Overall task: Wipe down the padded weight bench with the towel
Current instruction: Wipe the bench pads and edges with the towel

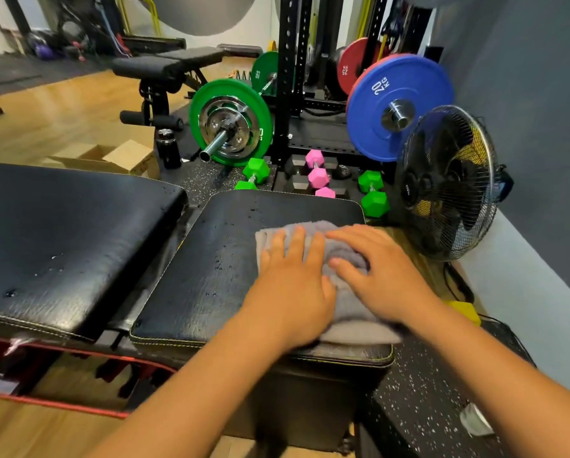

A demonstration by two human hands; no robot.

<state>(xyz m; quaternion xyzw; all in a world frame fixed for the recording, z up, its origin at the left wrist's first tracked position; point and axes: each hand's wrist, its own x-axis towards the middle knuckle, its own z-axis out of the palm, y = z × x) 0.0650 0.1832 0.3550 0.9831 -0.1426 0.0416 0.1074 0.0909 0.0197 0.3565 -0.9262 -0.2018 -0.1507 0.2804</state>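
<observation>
A black padded weight bench fills the near view in two parts: the seat pad (217, 259) in the centre and the long back pad (65, 233) to its left. Water droplets dot both pads. A folded grey towel (346, 312) lies on the right half of the seat pad. My left hand (293, 285) presses flat on the towel's left side, fingers spread. My right hand (379, 272) lies flat on the towel's right side, fingers pointing left. Most of the towel is hidden under both hands.
A black standing fan (448, 183) is close on the right by the grey wall. Green dumbbells (372, 193) and pink dumbbells (316, 173) lie just beyond the seat pad. A barbell with green plates (230, 122), a blue plate (397, 107), a rack, a black bottle (168, 148) and a cardboard box (111, 158) stand behind.
</observation>
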